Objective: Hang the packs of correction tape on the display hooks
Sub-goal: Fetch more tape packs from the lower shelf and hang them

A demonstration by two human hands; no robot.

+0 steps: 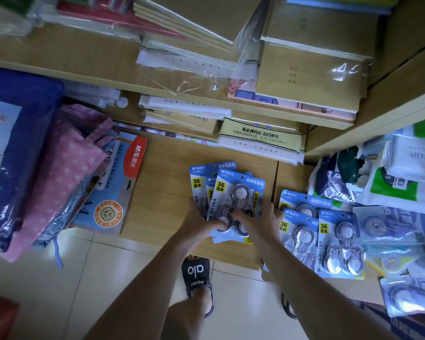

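A small stack of blue correction tape packs (233, 190) lies on the low wooden shelf (162, 192) in front of me. My left hand (201, 219) grips the stack's lower left edge, fingers curled over the top pack. My right hand (258, 219) holds the stack's lower right side, fingers over the blister. More blue correction tape packs (322, 231) lie overlapping on the shelf to the right. No display hooks are in view.
Stacks of notebooks and paper (304, 69) fill the shelves above. Pink and blue bags (47, 173) and an M&G paper ream (115, 187) sit at the left. Plastic-wrapped goods (390, 175) pile up at the right. My sandalled foot (198, 278) stands on the tiled floor.
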